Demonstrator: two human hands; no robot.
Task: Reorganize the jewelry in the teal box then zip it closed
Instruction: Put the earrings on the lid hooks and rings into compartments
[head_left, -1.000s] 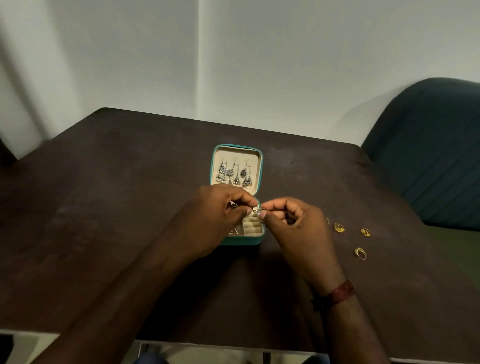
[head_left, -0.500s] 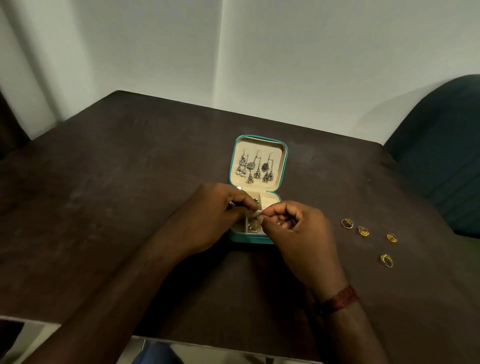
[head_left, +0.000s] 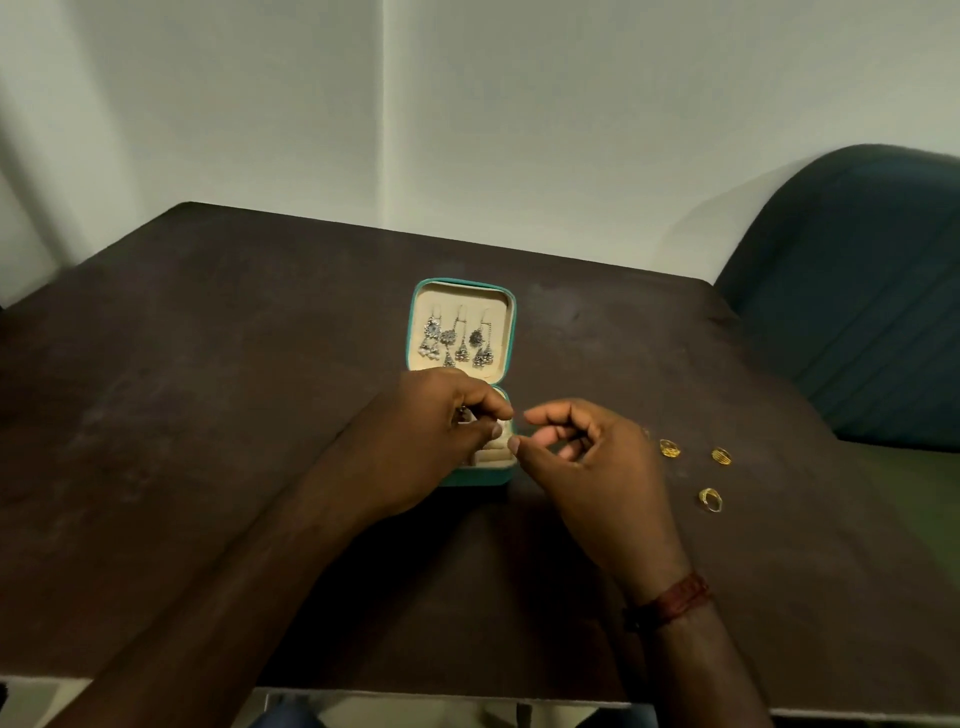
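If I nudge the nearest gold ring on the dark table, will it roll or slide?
The small gold ring looks thin, so probably light. Its hoop seems to face up, so it should slide rather than roll on the dark table.

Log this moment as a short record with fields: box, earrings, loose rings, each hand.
box: teal box open on the table, not yet zipped
earrings: silver earrings hang inside the lid
rings: three gold rings lie on the table to the right of the box, clear of it
left hand: left hand over the box base, fingers curled round a small dark piece
right hand: right hand beside the box, fingers curled; contents cannot be told
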